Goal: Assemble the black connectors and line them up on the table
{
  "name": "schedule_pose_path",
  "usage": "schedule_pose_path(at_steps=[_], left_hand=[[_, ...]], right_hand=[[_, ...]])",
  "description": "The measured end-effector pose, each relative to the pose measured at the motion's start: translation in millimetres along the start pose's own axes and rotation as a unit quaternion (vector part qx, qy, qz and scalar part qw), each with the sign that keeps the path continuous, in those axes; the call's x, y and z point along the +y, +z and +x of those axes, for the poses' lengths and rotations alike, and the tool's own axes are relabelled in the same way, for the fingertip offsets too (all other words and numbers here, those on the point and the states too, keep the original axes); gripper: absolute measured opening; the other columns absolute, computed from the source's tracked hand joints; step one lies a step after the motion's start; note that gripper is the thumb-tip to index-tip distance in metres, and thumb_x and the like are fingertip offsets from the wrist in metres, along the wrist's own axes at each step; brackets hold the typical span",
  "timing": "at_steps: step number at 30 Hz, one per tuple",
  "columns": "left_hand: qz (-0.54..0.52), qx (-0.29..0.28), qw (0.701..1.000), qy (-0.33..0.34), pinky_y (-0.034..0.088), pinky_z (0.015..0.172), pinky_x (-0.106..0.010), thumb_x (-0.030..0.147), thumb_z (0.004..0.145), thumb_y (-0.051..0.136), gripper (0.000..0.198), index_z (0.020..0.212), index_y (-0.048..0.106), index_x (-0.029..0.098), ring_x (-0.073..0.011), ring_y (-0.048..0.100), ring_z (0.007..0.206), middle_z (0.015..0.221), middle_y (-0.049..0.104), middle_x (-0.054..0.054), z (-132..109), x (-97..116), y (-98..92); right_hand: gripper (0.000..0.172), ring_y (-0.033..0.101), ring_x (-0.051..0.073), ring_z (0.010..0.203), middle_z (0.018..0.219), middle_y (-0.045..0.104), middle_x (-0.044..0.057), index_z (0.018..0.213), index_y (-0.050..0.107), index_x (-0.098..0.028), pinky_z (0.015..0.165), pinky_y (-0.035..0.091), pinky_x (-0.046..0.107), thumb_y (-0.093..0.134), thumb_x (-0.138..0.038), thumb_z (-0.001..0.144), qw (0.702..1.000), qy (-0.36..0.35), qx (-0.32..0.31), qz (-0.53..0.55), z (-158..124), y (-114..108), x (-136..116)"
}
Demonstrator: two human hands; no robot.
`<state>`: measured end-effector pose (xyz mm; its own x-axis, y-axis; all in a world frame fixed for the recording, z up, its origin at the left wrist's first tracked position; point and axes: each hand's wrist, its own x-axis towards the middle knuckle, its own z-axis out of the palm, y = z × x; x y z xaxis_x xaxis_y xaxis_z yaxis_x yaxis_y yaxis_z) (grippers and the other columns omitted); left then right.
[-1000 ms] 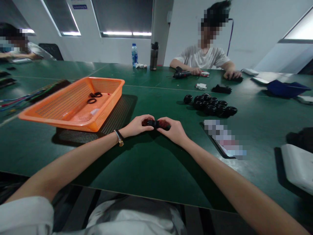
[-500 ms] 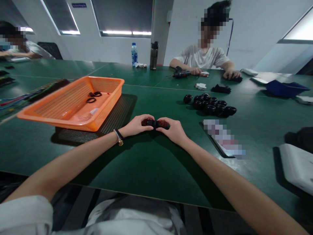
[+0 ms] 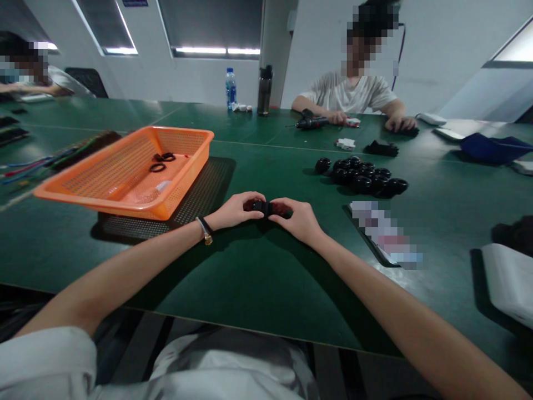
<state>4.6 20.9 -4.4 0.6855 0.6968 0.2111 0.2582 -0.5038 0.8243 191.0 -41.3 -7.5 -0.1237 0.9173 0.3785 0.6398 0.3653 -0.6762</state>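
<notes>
Between my two hands, low over the green table [image 3: 266, 289], is a small black round part [image 3: 262, 208]; its exact kind is hard to make out. My left hand [image 3: 237, 211] is closed round its left side, thumb below and fingers above. On its right side, the thumb and fingertips of my right hand [image 3: 297, 219] pinch it. Beyond my right hand lies a cluster of shiny black round parts [image 3: 362, 176]. Left of my hands stands an orange perforated basket [image 3: 166, 206] with a few black rings [image 3: 158, 166] inside.
A phone [image 3: 383, 233] lies right of my right hand, a white box [image 3: 508, 280] farther right. Across the table a person [image 3: 347, 94] sits by a power drill [image 3: 310, 121]. Bottles [image 3: 265, 91] stand at the back. Wires [image 3: 79, 150] lie beyond the basket's left side.
The whole view has shifted slightly. Both hands keep their hold on the black part, with only a small shift of the right fingers around it.
</notes>
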Motion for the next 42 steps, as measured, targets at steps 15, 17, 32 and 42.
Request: schedule_pose_path(at_steps=[15, 17, 32, 42], left_hand=[[0.0, -0.003, 1.0, 0.003, 0.046, 0.079, -0.031, 0.031, 0.07, 0.064, 0.037, 0.102, 0.057, 0.015, -0.0165, 0.057, 0.085, 0.097, 0.061, -0.005, -0.4, 0.0, -0.4], [0.001, -0.002, 1.0, 0.003, 0.046, 0.079, -0.03, 0.03, 0.07, 0.065, 0.037, 0.102, 0.057, 0.015, -0.0166, 0.057, 0.086, 0.098, 0.061, -0.005, -0.4, 0.0, -0.3], [0.013, 0.0, 1.0, -0.001, 0.046, 0.078, -0.029, 0.028, 0.07, 0.064, 0.034, 0.101, 0.058, 0.014, -0.0162, 0.057, 0.084, 0.096, 0.062, -0.005, -0.9, 3.8, -0.7], [0.016, 0.0, 1.0, 0.001, 0.045, 0.079, -0.03, 0.028, 0.07, 0.064, 0.034, 0.1, 0.057, 0.015, -0.0168, 0.057, 0.087, 0.098, 0.061, -0.005, -0.5, 3.2, -0.9]], right_hand=[[0.024, 0.062, 0.016, 0.072, 0.084, 0.069, 0.004, 0.092, 0.066, -0.018, 0.071, 0.052, 0.034, 0.069, -0.018, 0.068, 1.0, -0.022, 0.012, -0.015, -0.4, -1.2, -2.9], [0.024, 0.063, 0.017, 0.072, 0.084, 0.069, 0.003, 0.092, 0.066, -0.02, 0.071, 0.052, 0.035, 0.069, -0.019, 0.068, 1.0, -0.018, 0.013, -0.014, -0.6, -1.4, -3.0], [0.027, 0.063, 0.018, 0.072, 0.084, 0.07, 0.004, 0.096, 0.068, -0.02, 0.07, 0.052, 0.034, 0.068, -0.019, 0.069, 1.0, -0.013, 0.016, -0.02, 0.2, 0.1, 0.8], [0.03, 0.063, 0.017, 0.074, 0.084, 0.069, 0.003, 0.097, 0.066, -0.021, 0.072, 0.051, 0.035, 0.067, -0.015, 0.068, 0.999, -0.026, 0.015, -0.024, 0.3, -0.5, 0.3]])
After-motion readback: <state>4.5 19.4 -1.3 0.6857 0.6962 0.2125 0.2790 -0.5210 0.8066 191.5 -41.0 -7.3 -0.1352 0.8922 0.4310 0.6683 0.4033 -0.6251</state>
